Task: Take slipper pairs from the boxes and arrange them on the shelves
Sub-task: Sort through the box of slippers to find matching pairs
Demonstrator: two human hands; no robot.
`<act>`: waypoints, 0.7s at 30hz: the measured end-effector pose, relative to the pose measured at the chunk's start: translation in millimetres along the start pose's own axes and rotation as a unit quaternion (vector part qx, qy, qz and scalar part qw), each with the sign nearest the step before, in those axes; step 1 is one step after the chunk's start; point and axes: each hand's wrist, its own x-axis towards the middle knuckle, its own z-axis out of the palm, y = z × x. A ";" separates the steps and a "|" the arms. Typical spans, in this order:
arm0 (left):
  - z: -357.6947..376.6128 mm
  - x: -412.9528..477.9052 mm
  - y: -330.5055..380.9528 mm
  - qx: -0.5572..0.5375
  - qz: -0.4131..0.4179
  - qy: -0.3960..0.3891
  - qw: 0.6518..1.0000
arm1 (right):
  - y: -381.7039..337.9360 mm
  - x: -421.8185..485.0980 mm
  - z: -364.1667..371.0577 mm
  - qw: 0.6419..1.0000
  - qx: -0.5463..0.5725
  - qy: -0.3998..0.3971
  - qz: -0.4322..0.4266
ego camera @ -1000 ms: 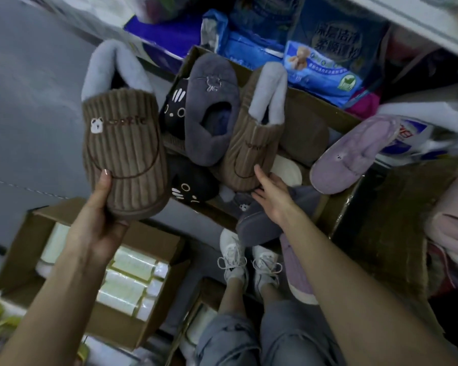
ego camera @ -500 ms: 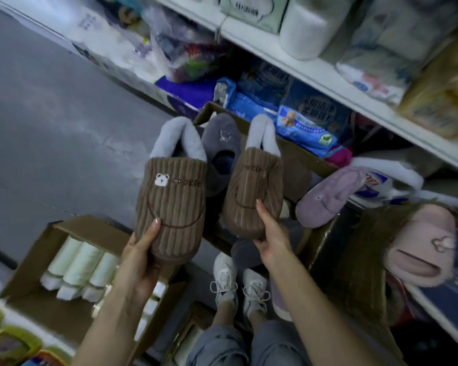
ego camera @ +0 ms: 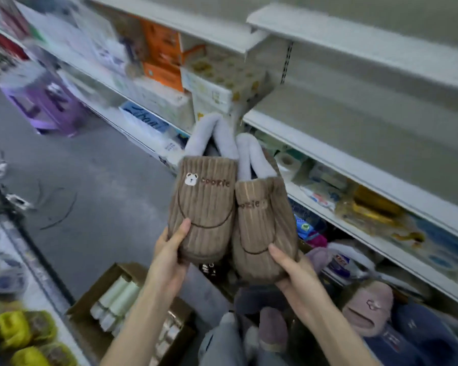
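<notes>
Two brown ribbed slippers with grey fleece lining are held up side by side in front of the shelves. My left hand (ego camera: 169, 249) grips the toe of the left slipper (ego camera: 205, 207), which bears a white bear patch and the word "cookie". My right hand (ego camera: 292, 270) grips the toe of the right slipper (ego camera: 262, 228). The two slippers touch along their inner sides. Below them, other slippers lie in the box: a pink one (ego camera: 368, 310) and a purple one (ego camera: 272, 328).
White shelves (ego camera: 354, 149) run along the right; the upper boards on the right are bare, while lower ones hold packaged goods. Orange and white boxes (ego camera: 164, 62) stand further left. A cardboard box of rolls (ego camera: 117, 305) sits on the grey floor. My legs show below.
Both hands have lifted the brown slippers higher and brought them together. The view has swung up from the box to the shelves.
</notes>
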 end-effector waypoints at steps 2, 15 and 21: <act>18.6 -18.9 29.8 -0.011 0.038 -0.029 0.999 | -34.1 -20.0 15.2 0.998 -0.013 -0.046 -0.047; 183.9 -101.0 221.1 -0.058 0.215 -0.243 0.944 | -243.8 -114.0 110.9 0.938 -0.062 -0.184 -0.289; 267.2 -128.7 282.8 -0.057 0.241 -0.348 0.904 | -322.7 -144.7 137.1 0.895 -0.088 -0.167 -0.404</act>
